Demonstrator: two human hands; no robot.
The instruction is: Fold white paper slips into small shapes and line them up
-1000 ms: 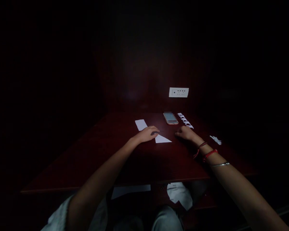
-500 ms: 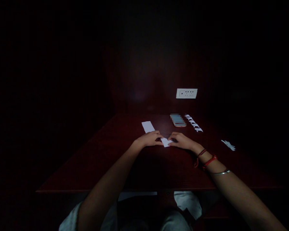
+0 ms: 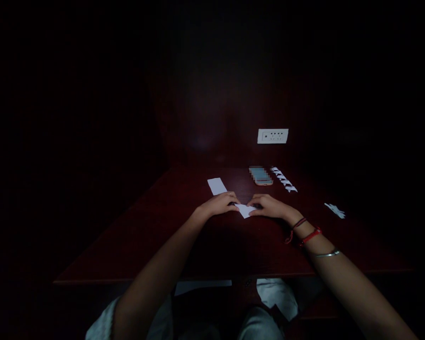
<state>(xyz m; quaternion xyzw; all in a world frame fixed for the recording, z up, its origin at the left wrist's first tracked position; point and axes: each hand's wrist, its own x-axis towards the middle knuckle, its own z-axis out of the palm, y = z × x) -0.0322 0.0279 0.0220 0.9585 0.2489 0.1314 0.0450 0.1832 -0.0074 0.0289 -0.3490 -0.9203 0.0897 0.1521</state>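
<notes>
A small piece of white paper [image 3: 244, 211] lies between my two hands above the dark red table, its lower end coming to a point. My left hand [image 3: 222, 203] pinches its left edge between thumb and fingers. At the right edge, the thumb and fingers of my right hand [image 3: 268, 206] are closed on the same paper. Just beyond my left hand rests a flat white paper strip [image 3: 216, 185], its near end hidden behind the fingers.
A phone [image 3: 261, 175] lies toward the back of the table [image 3: 134, 236]. Beside it runs a row of folded white paper pieces [image 3: 284, 180]. More thin white pieces [image 3: 335, 210] lie at the right. A socket panel [image 3: 272, 136] is on the wall behind.
The paper between my hands has turned slightly, so its near end now shows a clearer point. Both hands stay almost where they were.
</notes>
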